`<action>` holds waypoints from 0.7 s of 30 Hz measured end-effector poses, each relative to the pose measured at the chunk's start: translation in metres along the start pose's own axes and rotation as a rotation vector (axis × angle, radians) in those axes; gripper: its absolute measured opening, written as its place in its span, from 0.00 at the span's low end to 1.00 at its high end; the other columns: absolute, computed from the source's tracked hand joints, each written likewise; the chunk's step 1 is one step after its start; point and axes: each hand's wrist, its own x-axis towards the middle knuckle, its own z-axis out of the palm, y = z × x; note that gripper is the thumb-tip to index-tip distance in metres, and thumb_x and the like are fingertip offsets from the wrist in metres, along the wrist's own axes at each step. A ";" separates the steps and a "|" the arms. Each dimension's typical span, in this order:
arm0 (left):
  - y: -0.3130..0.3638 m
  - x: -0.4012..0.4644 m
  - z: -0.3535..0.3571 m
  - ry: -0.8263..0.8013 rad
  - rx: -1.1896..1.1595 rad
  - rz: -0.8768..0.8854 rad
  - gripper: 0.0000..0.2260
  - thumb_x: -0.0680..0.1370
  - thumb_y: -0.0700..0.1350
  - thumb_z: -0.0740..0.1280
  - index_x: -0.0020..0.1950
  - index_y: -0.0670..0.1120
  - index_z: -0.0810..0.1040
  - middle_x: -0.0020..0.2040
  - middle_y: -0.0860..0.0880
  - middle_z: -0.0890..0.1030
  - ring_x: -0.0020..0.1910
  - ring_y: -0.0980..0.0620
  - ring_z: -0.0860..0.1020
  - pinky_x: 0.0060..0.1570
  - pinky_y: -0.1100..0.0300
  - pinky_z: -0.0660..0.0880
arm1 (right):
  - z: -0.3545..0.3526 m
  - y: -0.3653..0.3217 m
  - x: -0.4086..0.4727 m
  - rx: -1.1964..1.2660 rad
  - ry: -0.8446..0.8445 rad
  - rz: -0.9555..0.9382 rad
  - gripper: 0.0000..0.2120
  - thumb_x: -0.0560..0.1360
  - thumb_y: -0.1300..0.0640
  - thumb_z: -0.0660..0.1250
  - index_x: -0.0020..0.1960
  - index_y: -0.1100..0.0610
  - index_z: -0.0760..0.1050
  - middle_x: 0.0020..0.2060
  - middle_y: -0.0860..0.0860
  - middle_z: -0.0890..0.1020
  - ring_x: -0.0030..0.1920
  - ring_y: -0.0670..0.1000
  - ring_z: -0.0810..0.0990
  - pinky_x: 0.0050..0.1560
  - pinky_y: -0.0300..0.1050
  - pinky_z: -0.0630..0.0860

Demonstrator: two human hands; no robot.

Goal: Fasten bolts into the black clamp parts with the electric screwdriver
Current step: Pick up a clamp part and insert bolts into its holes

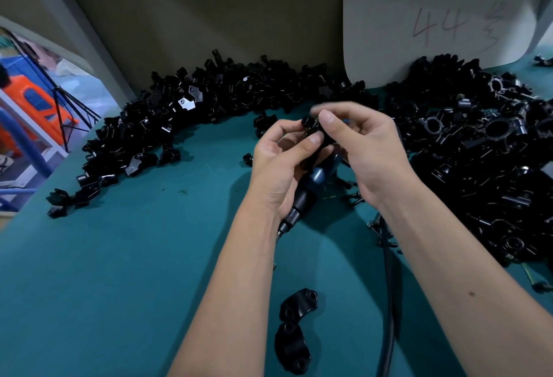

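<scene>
Both hands meet over the counter (119, 257): left hand (276, 167) and right hand (368, 152) pinch a black clamp part (314, 134); the bolt should seat straight before the electric screwdriver (308, 194) drives it.

Both hands (323, 149) on clamp part (314, 133)

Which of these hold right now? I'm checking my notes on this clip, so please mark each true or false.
1. Both hands hold a small black clamp part above the table. True.
2. The electric screwdriver lies far off to the left. False: it is under the left hand, against the palm.
3. Two curved black clamp halves lie on the green table near the person. True.
4. The white card reads 77. False: it reads 44.
5. The right hand rests flat on the table. False: it pinches the part.
</scene>
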 end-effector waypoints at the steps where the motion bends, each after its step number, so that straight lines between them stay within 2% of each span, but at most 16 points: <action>1: 0.000 0.000 0.000 0.004 0.012 0.006 0.09 0.76 0.30 0.70 0.52 0.40 0.76 0.47 0.39 0.82 0.43 0.45 0.85 0.49 0.56 0.82 | -0.001 0.000 0.000 -0.009 -0.009 -0.019 0.04 0.80 0.62 0.71 0.51 0.57 0.85 0.40 0.48 0.86 0.43 0.44 0.84 0.44 0.37 0.79; 3: 0.000 -0.001 0.001 0.015 0.036 0.021 0.09 0.76 0.28 0.70 0.51 0.40 0.77 0.48 0.38 0.80 0.45 0.44 0.84 0.50 0.55 0.82 | -0.001 0.000 0.001 -0.023 -0.005 -0.034 0.04 0.78 0.63 0.73 0.48 0.57 0.86 0.41 0.51 0.87 0.43 0.46 0.85 0.45 0.38 0.80; 7: -0.001 -0.001 0.003 0.039 0.084 0.052 0.11 0.76 0.27 0.70 0.50 0.40 0.76 0.54 0.34 0.77 0.46 0.42 0.83 0.51 0.53 0.82 | 0.003 0.002 0.002 -0.036 0.023 -0.061 0.09 0.77 0.61 0.75 0.40 0.51 0.84 0.36 0.49 0.85 0.38 0.46 0.83 0.39 0.40 0.80; 10: -0.003 -0.001 0.004 0.053 0.102 0.070 0.11 0.74 0.26 0.72 0.48 0.41 0.76 0.53 0.35 0.77 0.47 0.41 0.83 0.51 0.52 0.83 | 0.007 0.006 0.001 -0.040 0.050 -0.059 0.10 0.77 0.60 0.75 0.38 0.53 0.81 0.35 0.48 0.83 0.36 0.47 0.81 0.37 0.42 0.79; 14: -0.006 0.000 0.002 0.079 0.189 0.125 0.12 0.72 0.27 0.74 0.43 0.43 0.79 0.45 0.44 0.83 0.44 0.44 0.83 0.50 0.52 0.83 | 0.017 0.011 -0.001 -0.003 0.176 -0.010 0.15 0.76 0.59 0.75 0.33 0.52 0.76 0.34 0.51 0.80 0.37 0.48 0.78 0.42 0.43 0.78; 16: -0.007 0.002 0.002 0.087 0.239 0.148 0.13 0.72 0.27 0.75 0.42 0.44 0.80 0.44 0.47 0.84 0.43 0.45 0.84 0.46 0.56 0.82 | 0.022 0.014 -0.002 0.002 0.258 0.000 0.20 0.77 0.58 0.75 0.30 0.54 0.69 0.34 0.58 0.78 0.39 0.53 0.76 0.46 0.50 0.79; 18: -0.007 0.003 0.002 0.106 0.266 0.154 0.13 0.73 0.27 0.74 0.43 0.44 0.80 0.45 0.46 0.83 0.44 0.45 0.84 0.44 0.59 0.81 | 0.025 0.015 -0.003 -0.044 0.283 -0.008 0.23 0.77 0.57 0.75 0.31 0.60 0.65 0.36 0.65 0.76 0.39 0.55 0.75 0.49 0.56 0.80; 19: -0.007 0.003 0.002 0.114 0.262 0.152 0.13 0.73 0.27 0.74 0.43 0.44 0.80 0.47 0.44 0.83 0.45 0.44 0.83 0.43 0.59 0.81 | 0.024 0.015 -0.003 -0.058 0.268 -0.009 0.22 0.77 0.55 0.76 0.34 0.62 0.67 0.35 0.65 0.77 0.38 0.55 0.75 0.48 0.55 0.80; 21: -0.007 0.004 0.001 0.116 0.205 0.130 0.12 0.74 0.27 0.74 0.44 0.44 0.80 0.49 0.40 0.82 0.46 0.43 0.83 0.44 0.58 0.82 | 0.018 0.012 -0.003 -0.028 0.188 -0.003 0.16 0.78 0.52 0.75 0.41 0.62 0.74 0.33 0.54 0.79 0.36 0.49 0.77 0.42 0.46 0.80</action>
